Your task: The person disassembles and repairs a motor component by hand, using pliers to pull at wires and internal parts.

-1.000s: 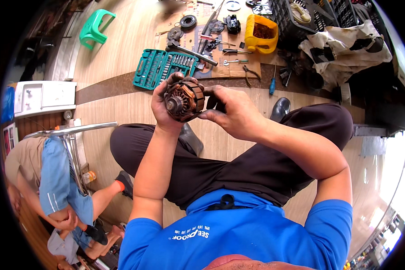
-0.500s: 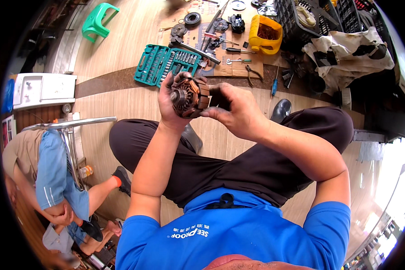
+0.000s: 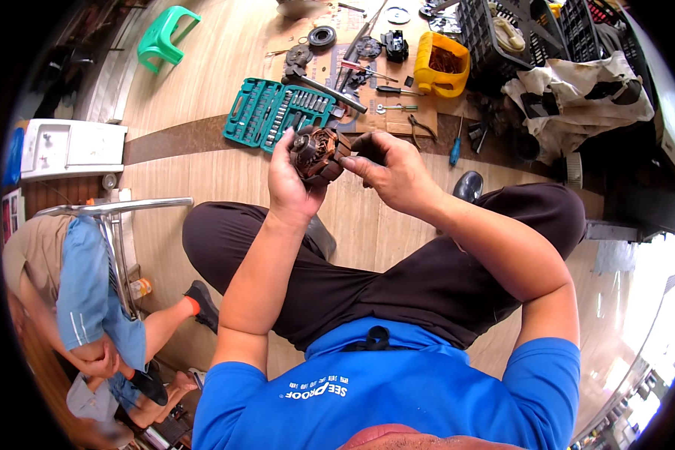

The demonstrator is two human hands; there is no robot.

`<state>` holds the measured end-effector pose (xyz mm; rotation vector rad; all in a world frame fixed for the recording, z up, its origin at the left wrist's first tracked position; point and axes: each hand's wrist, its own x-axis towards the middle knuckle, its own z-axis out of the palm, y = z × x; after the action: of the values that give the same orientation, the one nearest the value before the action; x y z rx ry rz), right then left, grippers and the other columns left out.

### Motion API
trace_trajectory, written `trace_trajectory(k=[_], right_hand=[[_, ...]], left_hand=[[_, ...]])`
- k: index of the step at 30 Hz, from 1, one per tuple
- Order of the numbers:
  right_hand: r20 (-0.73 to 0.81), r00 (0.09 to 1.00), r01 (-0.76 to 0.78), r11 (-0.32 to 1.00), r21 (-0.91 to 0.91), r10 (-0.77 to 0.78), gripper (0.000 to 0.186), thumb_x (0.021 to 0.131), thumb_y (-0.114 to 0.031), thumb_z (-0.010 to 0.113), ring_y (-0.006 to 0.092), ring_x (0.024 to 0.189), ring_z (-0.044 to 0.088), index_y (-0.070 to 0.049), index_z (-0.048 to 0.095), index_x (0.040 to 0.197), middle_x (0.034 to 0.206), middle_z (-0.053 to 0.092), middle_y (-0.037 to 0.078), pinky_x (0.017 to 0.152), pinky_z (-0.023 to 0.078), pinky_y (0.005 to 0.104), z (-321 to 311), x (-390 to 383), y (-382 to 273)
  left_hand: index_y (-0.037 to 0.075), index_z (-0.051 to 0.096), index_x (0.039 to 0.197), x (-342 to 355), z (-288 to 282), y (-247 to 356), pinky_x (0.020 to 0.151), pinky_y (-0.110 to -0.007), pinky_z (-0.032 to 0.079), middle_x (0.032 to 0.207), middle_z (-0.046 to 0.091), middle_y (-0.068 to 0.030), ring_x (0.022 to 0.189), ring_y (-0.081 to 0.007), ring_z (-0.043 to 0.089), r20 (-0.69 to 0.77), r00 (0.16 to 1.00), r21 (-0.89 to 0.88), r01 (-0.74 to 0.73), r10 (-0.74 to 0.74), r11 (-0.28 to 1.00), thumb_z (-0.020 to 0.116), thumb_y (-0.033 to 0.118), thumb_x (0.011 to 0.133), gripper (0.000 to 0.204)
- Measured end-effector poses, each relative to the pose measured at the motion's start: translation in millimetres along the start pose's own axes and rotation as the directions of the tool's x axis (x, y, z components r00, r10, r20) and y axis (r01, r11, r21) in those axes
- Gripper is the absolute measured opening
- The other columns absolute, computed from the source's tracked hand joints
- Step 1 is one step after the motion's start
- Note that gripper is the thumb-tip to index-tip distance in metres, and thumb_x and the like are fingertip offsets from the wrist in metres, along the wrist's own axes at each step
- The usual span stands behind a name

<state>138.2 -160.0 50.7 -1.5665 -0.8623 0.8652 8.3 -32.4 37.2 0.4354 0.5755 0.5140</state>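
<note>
A motor armature (image 3: 328,159) with copper windings, dark iron segments round its side and a dark round hub at one end is held up in front of me. My left hand (image 3: 291,180) is closed round it from the left and below, and its far fingers are partly hidden behind the part. At the armature's right side, my right hand (image 3: 394,169) pinches the edge with thumb and curled fingers. Beyond both hands an open teal socket set case (image 3: 236,112) lies on the floor.
On cardboard ahead lie pliers (image 3: 423,129), screwdrivers and several dark machine parts. A cut yellow jug (image 3: 457,73) stands beside black crates (image 3: 481,56). A green stool (image 3: 157,46) is at the far left. Another person (image 3: 101,300) sits at my left, by a metal rail (image 3: 150,203).
The armature has tilted and turned in my hands, so its hub now faces more up and left. My right thumb has shifted up along its edge.
</note>
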Motion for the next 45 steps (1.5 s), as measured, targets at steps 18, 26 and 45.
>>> trace_trajectory(k=[18, 26, 45], right_hand=[[-0.265, 0.884, -0.405, 0.347, -0.846, 0.385, 0.053, 0.081, -0.039, 0.068, 0.0375, 0.107, 0.061, 0.007, 0.065, 0.107, 0.111, 0.063, 0.028, 0.090, 0.049, 0.0414, -178, 126, 229], [-0.231, 0.886, -0.377, 0.338, -0.862, 0.401, 0.056, 0.081, -0.040, 0.071, 0.0408, 0.113, 0.055, 0.005, 0.060, 0.112, 0.119, 0.058, 0.026, 0.096, 0.046, 0.0437, -139, 119, 311], [-0.366, 0.736, -0.591, 0.804, 0.061, 0.569, 0.040, 0.080, -0.027, 0.058, 0.0336, 0.087, 0.066, 0.003, 0.063, 0.107, 0.098, 0.067, 0.020, 0.078, 0.054, 0.0385, -113, 157, 321]], left_hand=[[-0.001, 0.062, 0.102, 11, -13, 2, 0.071, -0.035, 0.059, 0.093, 0.067, -0.0135, 0.081, -0.0234, 0.068, -0.119, 0.978, 0.097, -0.163, 0.174, 0.982, 0.049, 0.007, 0.091, 0.018], [-0.001, 0.058, 0.108, 26, -36, -3, 0.078, -0.038, 0.059, 0.099, 0.067, -0.0166, 0.090, -0.0270, 0.069, -0.141, 0.980, 0.131, -0.122, 0.140, 0.984, 0.045, 0.009, 0.093, 0.022], [-0.003, 0.058, 0.109, 29, -35, 3, 0.077, -0.038, 0.059, 0.099, 0.067, -0.0176, 0.090, -0.0266, 0.068, -0.161, 0.970, 0.175, -0.156, 0.184, 0.972, 0.045, 0.010, 0.093, 0.024]])
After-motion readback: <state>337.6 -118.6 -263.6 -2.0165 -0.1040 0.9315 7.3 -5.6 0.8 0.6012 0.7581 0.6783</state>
